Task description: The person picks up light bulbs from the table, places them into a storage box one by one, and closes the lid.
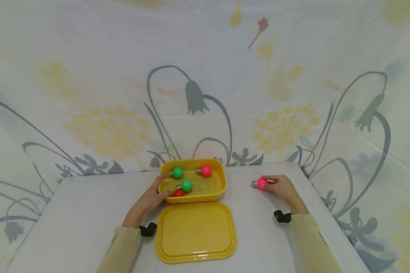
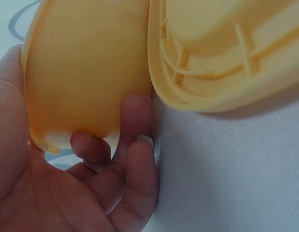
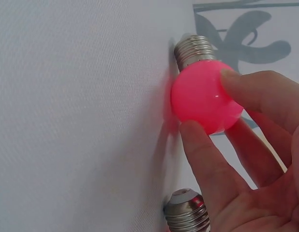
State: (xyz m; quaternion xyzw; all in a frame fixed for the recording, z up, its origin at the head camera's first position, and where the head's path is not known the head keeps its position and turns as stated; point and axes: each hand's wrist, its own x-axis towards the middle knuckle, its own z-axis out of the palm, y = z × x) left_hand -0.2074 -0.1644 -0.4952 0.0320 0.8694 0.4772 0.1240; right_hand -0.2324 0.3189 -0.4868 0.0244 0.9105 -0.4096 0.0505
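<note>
My left hand [image 1: 153,195] grips the left end of a yellow plastic container [image 1: 223,185], and in the left wrist view its fingers curl against the outer wall [image 2: 86,63]. Inside the container lie two green light bulbs [image 1: 178,173] [image 1: 186,185], a pink bulb [image 1: 206,171] and a red bulb [image 1: 179,193] near the thumb. Off to the right, my right hand [image 1: 281,187] pinches another pink light bulb [image 3: 202,99] by its round globe, close to the white table surface. Its metal screw base [image 3: 194,50] points away from the fingers.
A yellow lid [image 1: 196,231] lies flat in front of the container. In the right wrist view, the screw base of another bulb [image 3: 186,212] shows below the held one, the remainder hidden by the hand. A flower-patterned cloth [image 1: 205,76] hangs behind the table [image 1: 89,212].
</note>
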